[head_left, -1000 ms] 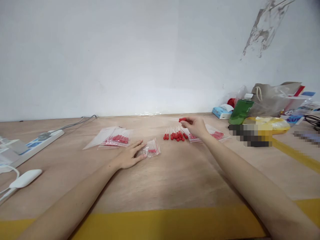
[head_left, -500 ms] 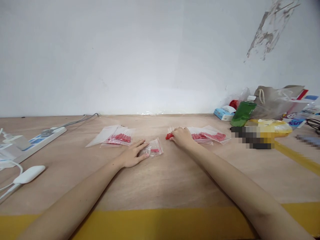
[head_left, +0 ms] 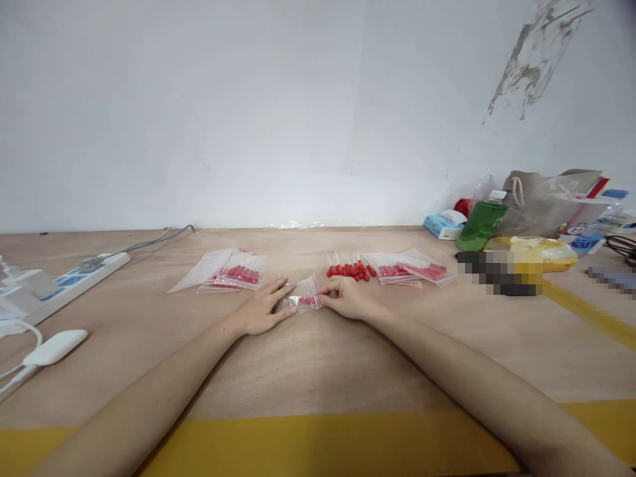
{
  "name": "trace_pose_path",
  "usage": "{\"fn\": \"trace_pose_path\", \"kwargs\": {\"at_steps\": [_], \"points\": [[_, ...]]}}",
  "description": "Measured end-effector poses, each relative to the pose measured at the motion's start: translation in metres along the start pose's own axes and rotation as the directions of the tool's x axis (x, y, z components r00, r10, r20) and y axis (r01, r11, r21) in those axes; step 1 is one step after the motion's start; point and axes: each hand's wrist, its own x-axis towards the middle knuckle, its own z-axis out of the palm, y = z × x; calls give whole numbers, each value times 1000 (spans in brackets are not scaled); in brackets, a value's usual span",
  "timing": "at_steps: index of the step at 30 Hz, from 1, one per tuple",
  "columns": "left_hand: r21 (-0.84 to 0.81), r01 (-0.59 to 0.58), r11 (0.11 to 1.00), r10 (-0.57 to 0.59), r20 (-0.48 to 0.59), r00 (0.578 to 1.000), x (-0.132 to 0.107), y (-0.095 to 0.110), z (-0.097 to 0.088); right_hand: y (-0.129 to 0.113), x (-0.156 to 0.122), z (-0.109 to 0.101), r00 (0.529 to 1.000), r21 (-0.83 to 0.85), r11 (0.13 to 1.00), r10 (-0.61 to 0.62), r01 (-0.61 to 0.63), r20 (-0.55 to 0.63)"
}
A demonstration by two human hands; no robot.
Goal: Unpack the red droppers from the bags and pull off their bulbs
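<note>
A small clear zip bag (head_left: 309, 289) lies flat on the wooden table, with something red inside. My left hand (head_left: 261, 308) rests palm down at its left side, fingers spread, with the fingertips on the plastic. At the bag's right edge, by the red seal line, the thumb and fingers of my right hand (head_left: 345, 298) are pinched together. What they grip is hidden. Just beyond that hand is a loose pile of red-tipped sticks (head_left: 354, 269), which look like large matches.
Filled bags of red-tipped sticks lie in a left stack (head_left: 242, 273) and a right stack (head_left: 397, 271). A power strip (head_left: 74, 285) and white cable device (head_left: 55, 348) are at left. A green bottle (head_left: 481, 222), tissue pack (head_left: 442, 226) and yellow packet (head_left: 551, 255) stand at right.
My right hand has moved from the pile of red-tipped sticks toward me and left, to the bag's right edge. The pile is now uncovered. My left hand has stayed on the bag.
</note>
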Motion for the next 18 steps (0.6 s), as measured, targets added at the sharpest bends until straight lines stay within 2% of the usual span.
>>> {"fn": "trace_pose_path", "kwargs": {"at_steps": [4, 6, 8, 11, 14, 16, 18], "points": [[28, -134, 991, 136, -94, 986, 1, 12, 2, 1, 0, 2, 995, -67, 997, -34, 41, 97], [39, -199, 979, 202, -108, 973, 2, 17, 1, 2, -2, 2, 995, -81, 995, -55, 61, 79], [26, -222, 975, 223, -81, 971, 3, 20, -1, 2, -4, 3, 998, -72, 996, -55, 56, 17], [-1, -186, 983, 186, 26, 982, 3, 20, -3, 2, -4, 0, 999, -32, 999, 2, -4, -52], [4, -138, 990, 137, 90, 987, 3, 17, -3, 4, 0, -18, 994, 106, 989, 108, -104, -31], [9, -112, 994, 110, 86, 990, 3, 15, -2, 9, 4, -38, 984, 245, 953, 180, -178, 16], [1, -90, 996, 90, 57, 994, 2, 14, -1, 16, 8, -61, 963, 368, 894, 270, -255, 13]]}}
